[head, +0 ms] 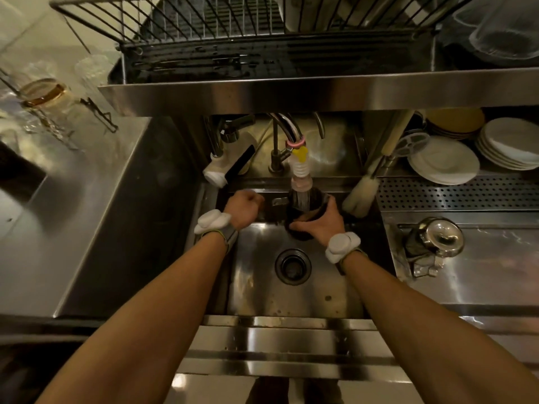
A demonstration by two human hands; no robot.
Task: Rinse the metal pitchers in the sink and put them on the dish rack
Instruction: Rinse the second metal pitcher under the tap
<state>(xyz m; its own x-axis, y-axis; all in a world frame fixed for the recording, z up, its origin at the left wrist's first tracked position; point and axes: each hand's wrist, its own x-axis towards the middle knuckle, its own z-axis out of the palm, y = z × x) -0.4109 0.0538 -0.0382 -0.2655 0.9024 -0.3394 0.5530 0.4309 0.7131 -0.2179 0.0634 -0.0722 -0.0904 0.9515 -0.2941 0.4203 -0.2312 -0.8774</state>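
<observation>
Both forearms (163,301) reached into the sink (262,290). The right hand (320,225) gripped a dark metal pitcher (303,207), holding it under the running faucet (300,167). The left hand (243,207) was curled just beside its handle (280,201), and whether it held anything could not be told. Rinsing seemed in hand. Next, the pitcher needed emptying and a lift to the far dish rack (204,33), clearing the steel shelf edge (320,93). A second pitcher (434,240) lay on the right surface (490,275); a brush (361,193) leaned just right of the faucet.
</observation>
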